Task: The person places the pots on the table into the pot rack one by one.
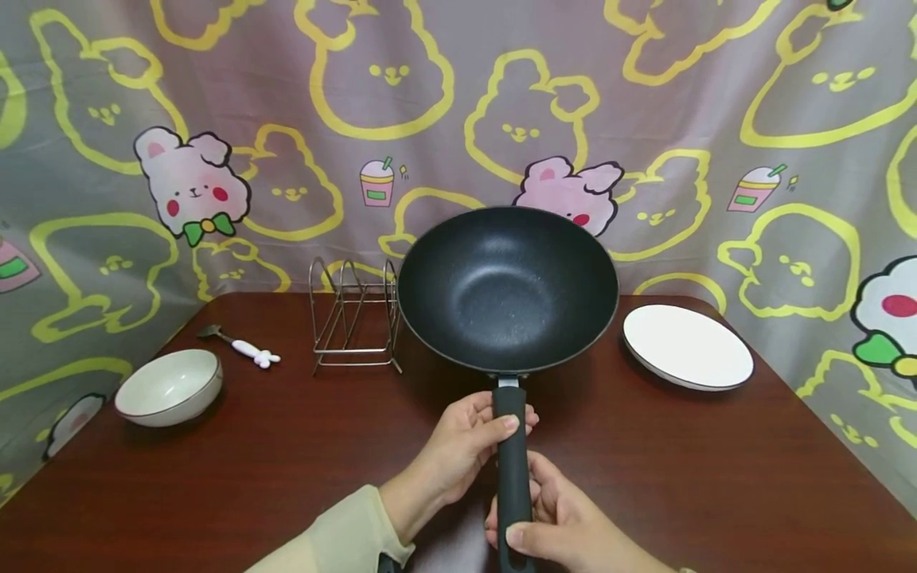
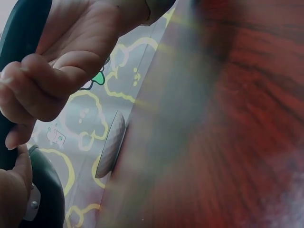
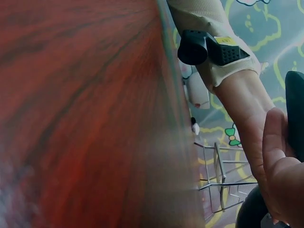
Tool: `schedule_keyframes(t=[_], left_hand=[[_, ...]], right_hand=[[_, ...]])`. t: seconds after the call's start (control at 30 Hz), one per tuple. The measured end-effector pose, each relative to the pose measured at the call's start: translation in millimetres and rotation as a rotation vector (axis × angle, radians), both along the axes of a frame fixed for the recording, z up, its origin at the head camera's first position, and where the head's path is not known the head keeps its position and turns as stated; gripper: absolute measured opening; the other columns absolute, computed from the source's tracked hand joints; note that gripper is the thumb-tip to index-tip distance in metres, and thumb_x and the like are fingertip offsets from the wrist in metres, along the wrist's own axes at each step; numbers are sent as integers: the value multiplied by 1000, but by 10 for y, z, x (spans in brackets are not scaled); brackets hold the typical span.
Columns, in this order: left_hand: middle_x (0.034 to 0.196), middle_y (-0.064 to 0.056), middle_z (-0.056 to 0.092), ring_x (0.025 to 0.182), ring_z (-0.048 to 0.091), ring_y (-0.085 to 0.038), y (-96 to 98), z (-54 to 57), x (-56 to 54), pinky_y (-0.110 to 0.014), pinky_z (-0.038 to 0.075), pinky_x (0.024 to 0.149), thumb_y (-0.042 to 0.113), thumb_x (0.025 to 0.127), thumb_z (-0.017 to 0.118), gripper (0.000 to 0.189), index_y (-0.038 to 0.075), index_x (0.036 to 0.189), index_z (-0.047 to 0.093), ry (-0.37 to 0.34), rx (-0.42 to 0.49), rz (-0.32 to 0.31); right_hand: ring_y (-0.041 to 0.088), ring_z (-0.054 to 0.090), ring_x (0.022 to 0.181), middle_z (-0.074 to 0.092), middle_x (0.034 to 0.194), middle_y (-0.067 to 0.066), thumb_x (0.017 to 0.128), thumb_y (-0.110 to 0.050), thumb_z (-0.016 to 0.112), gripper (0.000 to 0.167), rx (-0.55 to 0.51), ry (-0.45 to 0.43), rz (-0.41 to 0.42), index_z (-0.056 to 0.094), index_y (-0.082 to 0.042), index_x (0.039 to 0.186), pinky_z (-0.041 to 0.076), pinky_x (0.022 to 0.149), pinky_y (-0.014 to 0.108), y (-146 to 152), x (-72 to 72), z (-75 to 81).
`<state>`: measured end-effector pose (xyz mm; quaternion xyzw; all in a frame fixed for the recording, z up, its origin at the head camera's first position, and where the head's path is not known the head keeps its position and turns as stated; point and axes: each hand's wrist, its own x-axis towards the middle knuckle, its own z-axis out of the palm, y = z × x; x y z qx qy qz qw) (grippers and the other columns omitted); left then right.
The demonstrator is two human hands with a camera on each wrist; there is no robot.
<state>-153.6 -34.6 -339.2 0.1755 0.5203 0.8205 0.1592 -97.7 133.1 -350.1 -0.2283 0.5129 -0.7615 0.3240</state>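
You've got the black non-stick wok with its long matte black handle (image 1: 510, 318) up off the dark reddish-brown wooden tabletop (image 1: 716, 477), tilted so its speckled bowl faces you over the middle of the table. Your left hand (image 1: 469, 446) is wrapped round the handle just below the metal collar, thumb on top; your right hand (image 1: 555, 517) grips the handle lower down, near the near edge, fingers curled round it. So the pan is lifted and held in both hands, and by the look of it nothing has been set in or under it yet; it is not resting on anything. The bare wire rack of thin bent steel (image 1: 354, 314) stands just left of the pan, toward the far edge. A flat, glossy white round plate (image 1: 688, 346) lies at the far right, and a white ceramic bowl with a smooth rim (image 1: 168, 387) sits at the left edge, with a small spatula with a white rabbit-shaped handle (image 1: 239, 344) behind it.
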Motion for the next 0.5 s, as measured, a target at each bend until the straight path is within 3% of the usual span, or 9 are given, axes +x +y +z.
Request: schedule_keyframes(t=[0.17,0.5], left_hand=[[100,-3,68,95,64,-12,-3,4,-13,-27,49,87,0,86,56,37,-13,119,45,22,11,-8],[109,-12,65,102,62,-15,-39,48,-47,-31,46,93,-1,87,54,41,-14,124,41,65,28,5]], right_hand=[[20,61,97,60,105,10,89,0,52,72,46,45,-18,3,6,141,48,86,30,-12,-7,17],[20,59,97,59,106,14,87,1,56,68,155,154,-72,10,8,137,49,83,29,-88,-57,66]])
